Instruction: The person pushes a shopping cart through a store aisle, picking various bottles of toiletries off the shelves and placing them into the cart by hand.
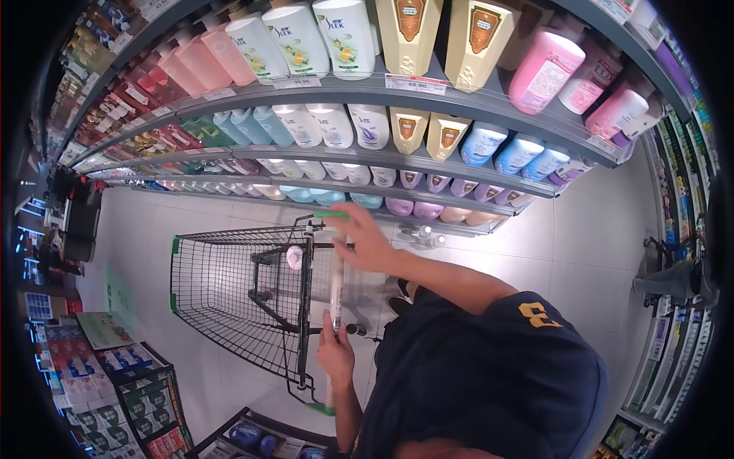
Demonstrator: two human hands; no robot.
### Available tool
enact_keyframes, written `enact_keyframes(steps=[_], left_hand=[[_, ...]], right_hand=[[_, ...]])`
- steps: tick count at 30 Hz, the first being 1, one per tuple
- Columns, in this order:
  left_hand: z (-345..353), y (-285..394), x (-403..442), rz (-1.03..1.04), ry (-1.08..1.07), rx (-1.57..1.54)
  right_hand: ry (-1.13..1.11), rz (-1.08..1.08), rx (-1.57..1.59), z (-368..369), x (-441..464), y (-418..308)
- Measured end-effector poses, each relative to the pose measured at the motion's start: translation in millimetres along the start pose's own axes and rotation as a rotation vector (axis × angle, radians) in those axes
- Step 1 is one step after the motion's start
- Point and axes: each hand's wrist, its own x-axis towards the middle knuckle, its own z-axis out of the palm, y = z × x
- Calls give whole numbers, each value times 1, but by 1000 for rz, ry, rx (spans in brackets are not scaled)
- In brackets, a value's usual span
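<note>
A wire shopping cart [229,243] with green corner pieces stands in front of me. Its pale handle bar [337,279] runs across between green ends. My left hand [337,358] is closed around the lower part of this bar, thumb and fingertips against it. My right hand [362,241] is over the bar's upper end, fingers stretched out and slightly blurred; I see nothing in it. Near the handle end of the cart is a small round pinkish-white item [294,258], too small to name.
Shelves of shampoo and wash bottles [342,38] line one side, with price tags along their edges. Clear bottle-like items [422,236] are by the lowest shelf. Stacked boxed goods [145,390] stand at the lower left. Another stocked shelf [673,336] runs along the right.
</note>
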Motion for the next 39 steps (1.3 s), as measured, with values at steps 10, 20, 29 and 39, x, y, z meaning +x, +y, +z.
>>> enact_keyframes(steps=[10, 20, 29, 39], left_hand=[[-10, -24, 49, -100, -79, -343], [-13, -51, 68, -227, -153, -466], [-43, -53, 92, -263, -465, -798], [-76, -43, 99, -1, -493, -489]], right_hand=[[743, 108, -343, -149, 187, 48], [765, 304, -346, -141, 242, 74], [892, 317, -360, -144, 252, 76], [807, 31, -290, -118, 203, 99]])
